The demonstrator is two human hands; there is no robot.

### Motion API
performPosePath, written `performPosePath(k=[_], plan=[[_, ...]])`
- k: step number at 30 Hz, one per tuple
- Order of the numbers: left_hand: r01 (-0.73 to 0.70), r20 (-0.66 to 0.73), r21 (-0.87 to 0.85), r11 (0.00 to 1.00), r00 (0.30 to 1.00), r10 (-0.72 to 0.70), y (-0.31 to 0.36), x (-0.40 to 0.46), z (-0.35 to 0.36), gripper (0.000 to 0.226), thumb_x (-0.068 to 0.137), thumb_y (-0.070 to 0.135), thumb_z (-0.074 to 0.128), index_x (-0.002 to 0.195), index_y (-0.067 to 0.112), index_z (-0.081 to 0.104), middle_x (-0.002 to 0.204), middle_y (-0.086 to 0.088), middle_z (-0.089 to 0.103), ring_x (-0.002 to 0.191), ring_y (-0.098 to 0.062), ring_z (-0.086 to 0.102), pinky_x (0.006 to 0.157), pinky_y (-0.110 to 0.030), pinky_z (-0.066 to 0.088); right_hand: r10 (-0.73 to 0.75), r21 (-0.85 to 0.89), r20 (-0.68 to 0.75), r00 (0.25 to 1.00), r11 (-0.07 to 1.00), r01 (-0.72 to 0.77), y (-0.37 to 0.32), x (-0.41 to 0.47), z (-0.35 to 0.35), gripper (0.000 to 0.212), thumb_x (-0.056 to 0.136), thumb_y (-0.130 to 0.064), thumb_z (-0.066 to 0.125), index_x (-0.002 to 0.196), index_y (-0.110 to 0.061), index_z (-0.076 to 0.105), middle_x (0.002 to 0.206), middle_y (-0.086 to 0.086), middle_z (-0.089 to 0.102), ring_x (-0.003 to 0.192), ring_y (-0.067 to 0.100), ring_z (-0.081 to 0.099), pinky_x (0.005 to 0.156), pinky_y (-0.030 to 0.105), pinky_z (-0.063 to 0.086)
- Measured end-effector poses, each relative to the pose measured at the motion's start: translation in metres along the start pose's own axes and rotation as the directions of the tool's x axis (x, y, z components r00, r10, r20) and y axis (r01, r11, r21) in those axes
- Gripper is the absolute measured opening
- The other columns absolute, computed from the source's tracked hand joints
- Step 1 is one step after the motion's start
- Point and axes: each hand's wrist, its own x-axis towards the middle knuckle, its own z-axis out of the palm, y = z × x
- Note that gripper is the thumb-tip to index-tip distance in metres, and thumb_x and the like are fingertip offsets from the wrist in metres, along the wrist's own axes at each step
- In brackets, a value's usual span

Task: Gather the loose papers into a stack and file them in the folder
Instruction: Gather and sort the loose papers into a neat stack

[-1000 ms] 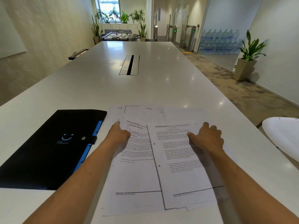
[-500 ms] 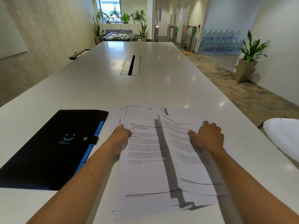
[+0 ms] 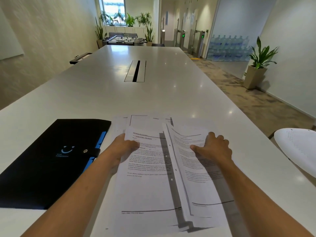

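Several printed white papers (image 3: 150, 185) lie overlapped on the white table (image 3: 153, 93) in front of me. My left hand (image 3: 122, 149) grips the left edge of the left sheets, thumb on top. My right hand (image 3: 213, 148) holds the right bundle of sheets (image 3: 196, 171), whose punched left edge is lifted off the table and tilted up. A closed black folder (image 3: 51, 159) with a blue spine strip and a snap strap lies flat to the left of the papers, touching my left forearm's side.
A cable slot (image 3: 136, 71) sits in the table's middle, far ahead. A white perforated chair back (image 3: 297, 149) stands at the table's right edge. Potted plant (image 3: 258, 65) and water bottles are on the floor at right.
The right bundle of sheets has been lifted higher on its left edge and drawn toward the left sheets. Both hands have stayed close to where they were.
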Motion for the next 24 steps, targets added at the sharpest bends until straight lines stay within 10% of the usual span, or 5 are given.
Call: performPosePath(k=[16,24], plan=[[-0.302,-0.062,-0.091,0.949,0.953,0.297,0.075,-0.019,-0.05,0.033,0.085,-0.012,0.058,0.107,0.011,0.066,0.09,-0.006,0.078,0.076,-0.02,0.075,0.057,-0.026,0.058,-0.144,0.141,-0.255,0.956,0.973,0.184,-0.031,-0.003,0.006,0.083,0.076,-0.071,0.056,0.136,-0.015,0.046,0.137,0.016,0.051,0.128,0.034,0.042,0.099,0.047,0.039],[-0.483,0.031,-0.122,0.867,0.872,0.489,0.112,-0.03,-0.037,0.038,0.085,-0.006,0.06,0.121,0.005,0.063,0.109,-0.014,0.071,0.09,-0.024,0.07,0.073,-0.029,0.059,-0.384,0.793,-0.1,0.918,0.526,0.307,-0.08,-0.019,-0.025,0.083,0.073,-0.075,0.054,0.14,-0.027,0.044,0.152,-0.001,0.037,0.135,0.013,0.037,0.109,0.042,0.036]])
